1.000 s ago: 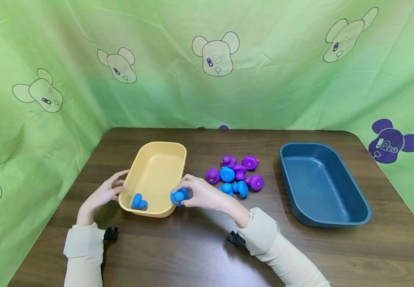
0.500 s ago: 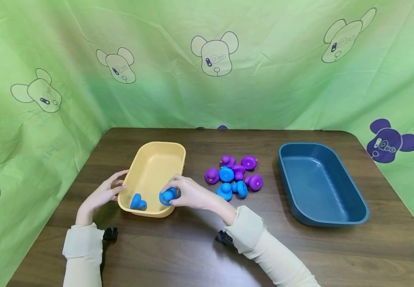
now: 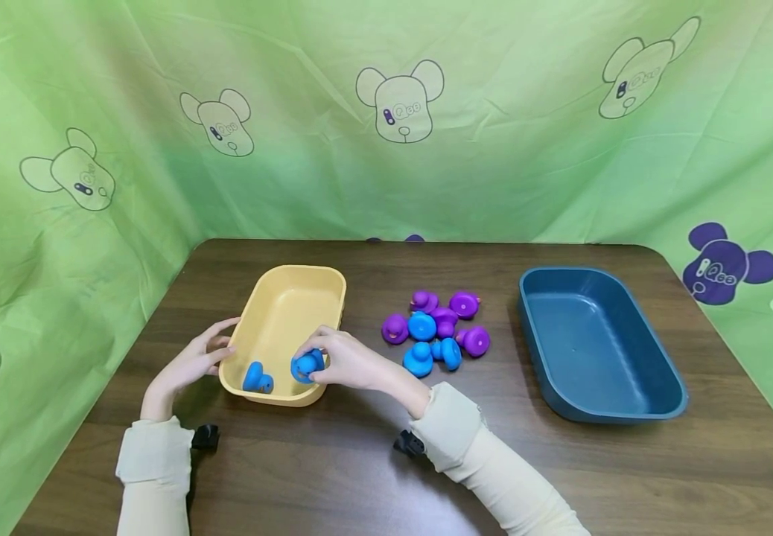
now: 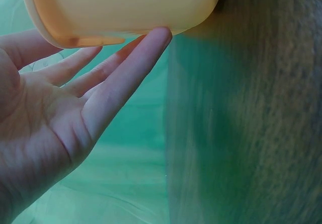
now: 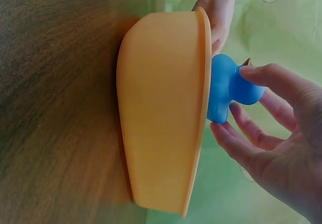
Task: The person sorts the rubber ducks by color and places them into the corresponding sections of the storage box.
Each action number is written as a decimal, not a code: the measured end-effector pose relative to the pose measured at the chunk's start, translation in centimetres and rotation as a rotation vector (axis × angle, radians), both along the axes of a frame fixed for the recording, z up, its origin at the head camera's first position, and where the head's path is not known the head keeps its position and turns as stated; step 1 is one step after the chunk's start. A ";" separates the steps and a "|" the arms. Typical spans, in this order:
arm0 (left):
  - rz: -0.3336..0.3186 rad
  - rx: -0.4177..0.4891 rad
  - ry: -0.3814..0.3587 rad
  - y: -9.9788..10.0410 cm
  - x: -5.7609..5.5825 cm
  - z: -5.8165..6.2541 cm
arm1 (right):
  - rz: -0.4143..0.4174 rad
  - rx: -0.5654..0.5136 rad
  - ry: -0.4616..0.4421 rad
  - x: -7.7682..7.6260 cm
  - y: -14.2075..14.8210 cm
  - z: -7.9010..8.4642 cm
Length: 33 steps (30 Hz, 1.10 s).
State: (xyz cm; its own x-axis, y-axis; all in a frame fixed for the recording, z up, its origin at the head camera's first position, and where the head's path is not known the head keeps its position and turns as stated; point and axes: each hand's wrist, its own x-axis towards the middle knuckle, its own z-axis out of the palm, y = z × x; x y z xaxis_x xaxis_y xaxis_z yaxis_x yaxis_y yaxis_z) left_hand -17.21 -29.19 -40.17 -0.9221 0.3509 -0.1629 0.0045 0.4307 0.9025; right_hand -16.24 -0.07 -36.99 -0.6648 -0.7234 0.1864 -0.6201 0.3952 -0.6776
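My right hand [image 3: 346,359] pinches a blue rubber duck [image 3: 305,366] between thumb and fingers, over the near right part of a yellow basin [image 3: 293,320]. In the right wrist view the duck [image 5: 221,88] shows at the level of the basin's rim [image 5: 204,83], its head by the thumb. Another blue duck [image 3: 256,377] lies inside, in the near left corner. My left hand [image 3: 192,365] rests against the basin's left side. Its fingers [image 4: 126,75], fairly straight, touch the outer wall in the left wrist view.
To the right of the basin, several purple ducks [image 3: 474,341] and a few blue ducks [image 3: 421,326] lie in a cluster on the brown table [image 3: 333,476]. A dark blue basin [image 3: 617,412] stands at the right. Green printed cloth [image 3: 306,186] hangs behind.
My right hand has moved left with the blue duck, from the yellow basin's right rim to over its inside. My left hand has stayed at the basin's side.
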 end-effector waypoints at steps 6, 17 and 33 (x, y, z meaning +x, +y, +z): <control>0.002 -0.003 -0.002 0.0 0.0 -0.1 | -0.004 0.009 -0.023 0.0 -0.3 -0.2; -0.004 -0.010 0.007 0.1 0.0 -0.1 | -0.004 0.037 -0.013 0.2 -0.7 -0.5; -0.001 -0.011 0.002 0.0 -0.1 -0.2 | -0.007 -0.016 0.027 0.5 1.5 -0.4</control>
State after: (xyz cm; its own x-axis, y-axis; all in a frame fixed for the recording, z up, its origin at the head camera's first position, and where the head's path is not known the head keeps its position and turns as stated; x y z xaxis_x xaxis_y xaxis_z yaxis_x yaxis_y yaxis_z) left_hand -17.31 -29.17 -40.36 -0.9221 0.3501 -0.1647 0.0070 0.4407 0.8976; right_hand -15.71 1.44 -37.34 -0.6646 -0.7155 0.2155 -0.6354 0.3893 -0.6669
